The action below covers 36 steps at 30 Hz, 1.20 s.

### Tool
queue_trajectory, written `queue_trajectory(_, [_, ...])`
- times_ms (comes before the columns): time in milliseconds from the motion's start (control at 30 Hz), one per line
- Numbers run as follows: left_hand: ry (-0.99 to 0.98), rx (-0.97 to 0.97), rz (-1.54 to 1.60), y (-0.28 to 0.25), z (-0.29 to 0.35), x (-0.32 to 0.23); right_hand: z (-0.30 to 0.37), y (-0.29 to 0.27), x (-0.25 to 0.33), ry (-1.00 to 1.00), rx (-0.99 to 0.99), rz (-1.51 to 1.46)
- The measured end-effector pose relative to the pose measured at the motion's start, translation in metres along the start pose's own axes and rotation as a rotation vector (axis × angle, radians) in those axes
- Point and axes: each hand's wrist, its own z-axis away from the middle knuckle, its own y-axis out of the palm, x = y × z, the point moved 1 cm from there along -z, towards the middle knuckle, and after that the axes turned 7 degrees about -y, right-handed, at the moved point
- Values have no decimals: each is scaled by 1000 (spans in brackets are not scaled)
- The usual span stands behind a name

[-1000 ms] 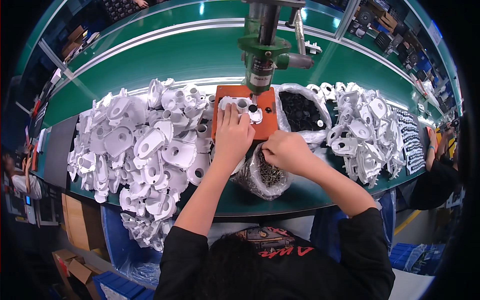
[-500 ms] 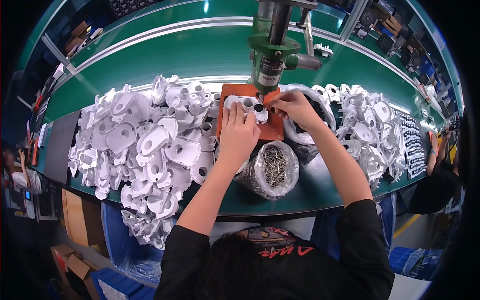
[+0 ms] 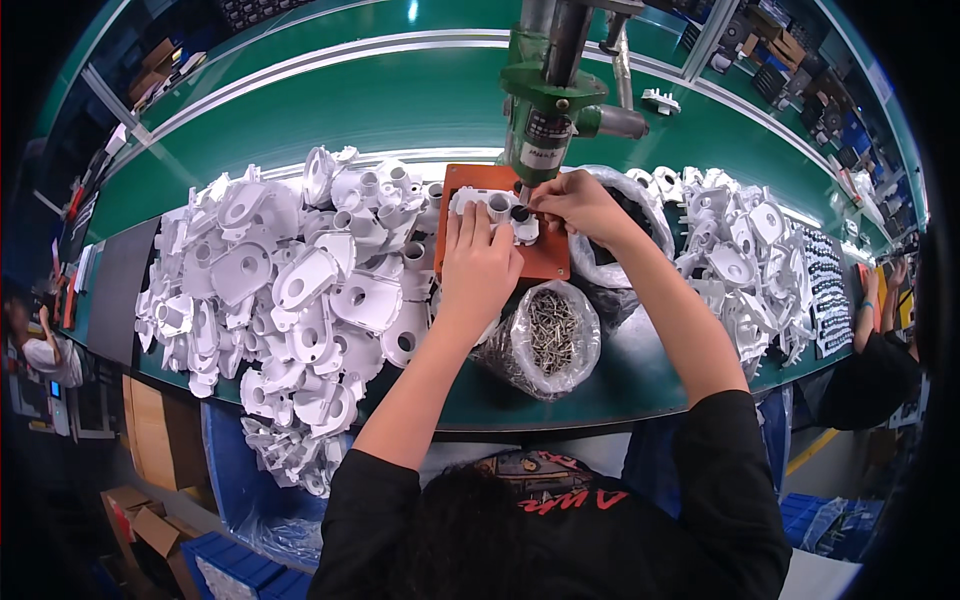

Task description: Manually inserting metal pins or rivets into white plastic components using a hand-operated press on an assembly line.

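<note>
A white plastic part [image 3: 526, 232] with round tubes lies on an orange plate [image 3: 459, 258] beneath the tip of a green press [image 3: 541, 130]. My left hand [image 3: 481, 268] holds this part from the near side, its fingers laid over the top and the thumb along the right. Close beside the press tip, my right hand [image 3: 583, 206] is closed in a pinch over the part's right end. Whatever sits between those fingertips is too small to make out. A dark round opening or ring [image 3: 520, 213] shows in the part next to them.
White plastic parts [image 3: 290, 270] are heaped at left, with another pile [image 3: 735, 250] at right. A clear bag of metal screws or pins [image 3: 553, 335] stands in front of the plate. Behind my right hand is an open bag [image 3: 655, 225] with dark contents. Co-workers sit at both edges.
My right hand has shifted slightly left and up, its fingertips closer to the press tip. My left hand stays on the white part.
</note>
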Motion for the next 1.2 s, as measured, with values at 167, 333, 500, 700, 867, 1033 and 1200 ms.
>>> queue_trajectory(167, [-1,11,3,2,0,0,-2,-3,-2,-29,25,35])
queue_trajectory(333, [-1,1,7,0,0,0,-4,-1,2,-42,42,37])
queue_trajectory(500, [-3,9,14,1,0,-1,-7,-6,-4,-6,20,27])
queue_trajectory(700, [-3,14,6,-1,0,0,-6,-1,9,2,77,73])
queue_trajectory(867, [-10,15,14,1,0,0,-10,-3,10,53,123,121])
queue_trajectory(1033, [-4,12,7,1,0,-1,-16,-8,6,55,162,106])
queue_trajectory(1200, [-9,37,-11,5,2,3,-21,-9,2,53,217,116])
